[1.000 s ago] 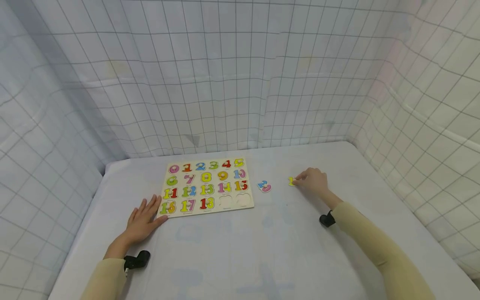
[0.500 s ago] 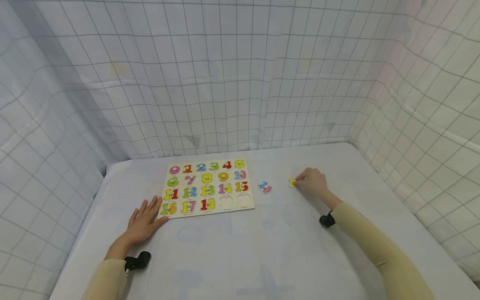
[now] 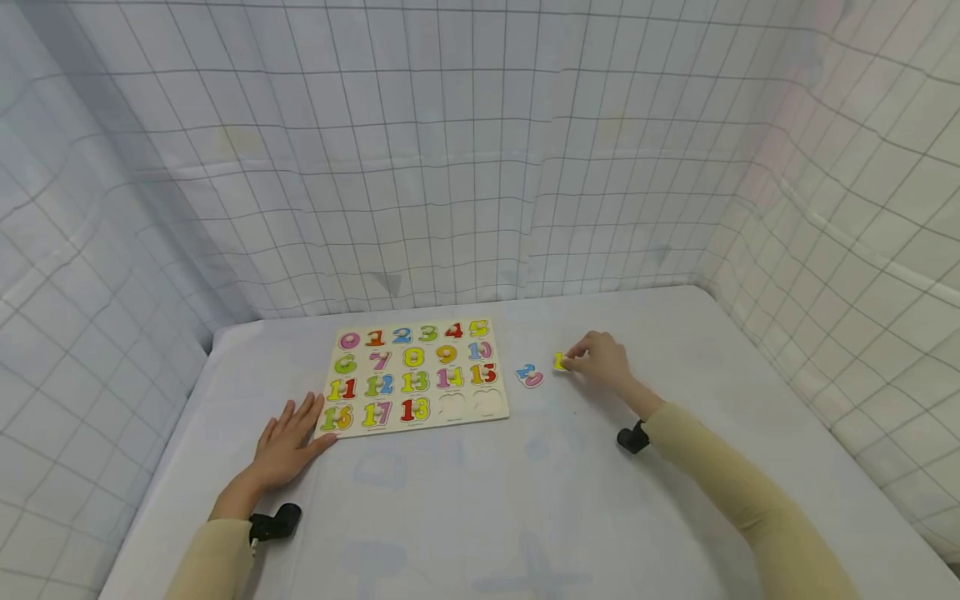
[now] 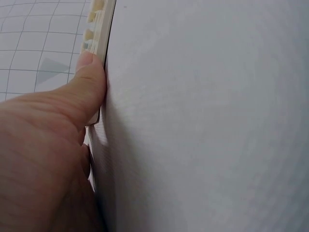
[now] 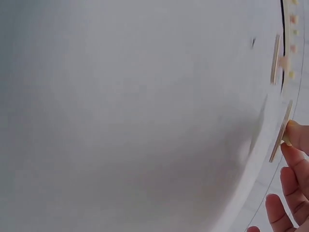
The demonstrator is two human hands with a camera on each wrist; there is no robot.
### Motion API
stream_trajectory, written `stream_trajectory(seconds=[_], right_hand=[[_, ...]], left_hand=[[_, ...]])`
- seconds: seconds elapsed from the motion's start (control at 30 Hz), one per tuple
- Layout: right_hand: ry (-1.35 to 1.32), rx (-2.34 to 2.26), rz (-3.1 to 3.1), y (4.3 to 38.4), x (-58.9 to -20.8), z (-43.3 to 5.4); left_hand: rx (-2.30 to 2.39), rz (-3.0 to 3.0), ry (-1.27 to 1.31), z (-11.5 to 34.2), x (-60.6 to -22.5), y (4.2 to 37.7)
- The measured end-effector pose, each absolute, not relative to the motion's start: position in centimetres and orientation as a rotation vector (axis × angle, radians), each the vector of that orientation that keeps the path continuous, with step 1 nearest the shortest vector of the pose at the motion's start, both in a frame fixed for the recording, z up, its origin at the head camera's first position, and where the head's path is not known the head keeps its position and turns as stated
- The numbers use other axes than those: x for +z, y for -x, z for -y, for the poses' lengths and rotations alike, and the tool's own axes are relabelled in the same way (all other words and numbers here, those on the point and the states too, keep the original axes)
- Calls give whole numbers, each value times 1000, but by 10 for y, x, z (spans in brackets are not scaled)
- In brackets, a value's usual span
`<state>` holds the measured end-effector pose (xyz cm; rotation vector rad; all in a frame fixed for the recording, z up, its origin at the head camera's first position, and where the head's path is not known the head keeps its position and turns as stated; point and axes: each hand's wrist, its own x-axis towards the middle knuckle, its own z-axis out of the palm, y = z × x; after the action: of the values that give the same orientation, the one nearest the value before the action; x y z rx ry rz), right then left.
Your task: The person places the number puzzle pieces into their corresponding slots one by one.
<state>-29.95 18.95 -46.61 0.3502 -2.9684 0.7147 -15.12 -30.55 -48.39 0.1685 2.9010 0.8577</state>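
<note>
My right hand (image 3: 600, 363) pinches a yellow number puzzle piece (image 3: 559, 362) by its knob; a figure 1 shows and the fingertips hide the rest. In the right wrist view that piece (image 5: 281, 131) is seen edge-on, raised off the cloth. Just left of it lies a blue and pink 20 piece (image 3: 529, 376). The wooden number puzzle board (image 3: 431, 423) holds several knobbed pieces, and two bare recesses (image 3: 452, 407) show at its lower right. My left hand (image 3: 285, 443) rests with extended fingers against the board's lower left corner, the thumb (image 4: 87, 79) along its front edge.
White cloth (image 3: 450, 517) with faint prints covers the table. Checked curtains (image 3: 480, 167) surround it at the back and both sides. A black wrist camera (image 3: 276, 522) sits on the left wrist, another (image 3: 633, 437) on the right.
My right hand has moved left with the yellow piece, lifting it off the cloth and bringing it nearer the 20 piece. The left hand stays against the board.
</note>
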Motion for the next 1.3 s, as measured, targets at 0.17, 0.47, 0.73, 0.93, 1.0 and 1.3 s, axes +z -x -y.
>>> stream_trajectory(seconds=[0.17, 0.47, 0.73, 0.93, 1.0, 1.3], right_hand=[[-441, 738, 2931, 292, -464, -154], [-648, 759, 2889, 277, -473, -95], [-850, 724, 2857, 266, -480, -48], [-866, 688, 2884, 258, -482, -24], [-858, 676, 2900, 256, -480, -19], [-840, 655, 2931, 248, -473, -15]], left_hand=[[867, -2900, -176, 306, -485, 152], [860, -2909, -177, 306, -487, 152], [865, -2912, -172, 307, -486, 152], [854, -2910, -168, 307, -487, 152], [849, -2908, -170, 308, -488, 153], [831, -2908, -171, 311, -492, 157]])
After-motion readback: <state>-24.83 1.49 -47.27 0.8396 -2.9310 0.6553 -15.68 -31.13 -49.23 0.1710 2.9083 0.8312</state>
